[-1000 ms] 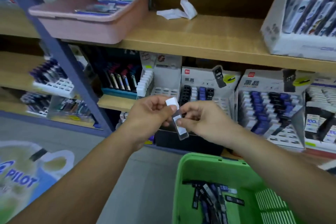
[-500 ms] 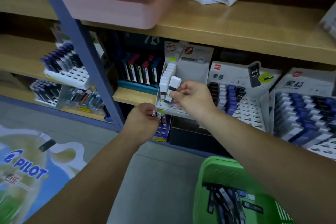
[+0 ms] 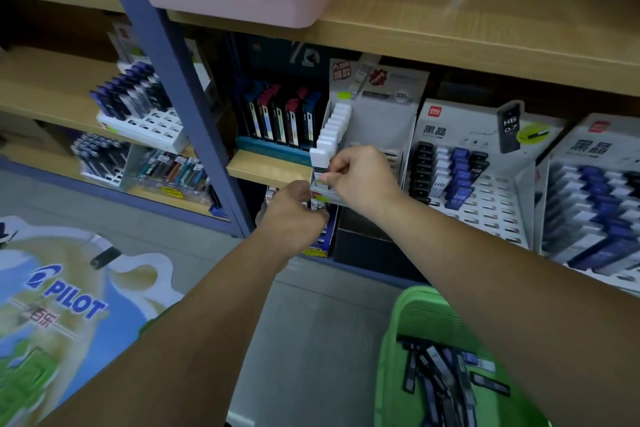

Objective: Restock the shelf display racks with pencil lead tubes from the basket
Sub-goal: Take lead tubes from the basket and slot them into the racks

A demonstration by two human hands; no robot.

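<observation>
White-capped lead tube (image 3: 319, 166) pinched in right hand (image 3: 360, 175) at rack (image 3: 377, 114); left hand (image 3: 294, 215) curled just below.

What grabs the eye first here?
The right hand at centre, pinching a white-capped tube at the front of a white row in the grey rack. The left hand sits just below it, closed; what it holds is hidden. Bottom right, the green basket holds loose dark tubes.
</observation>
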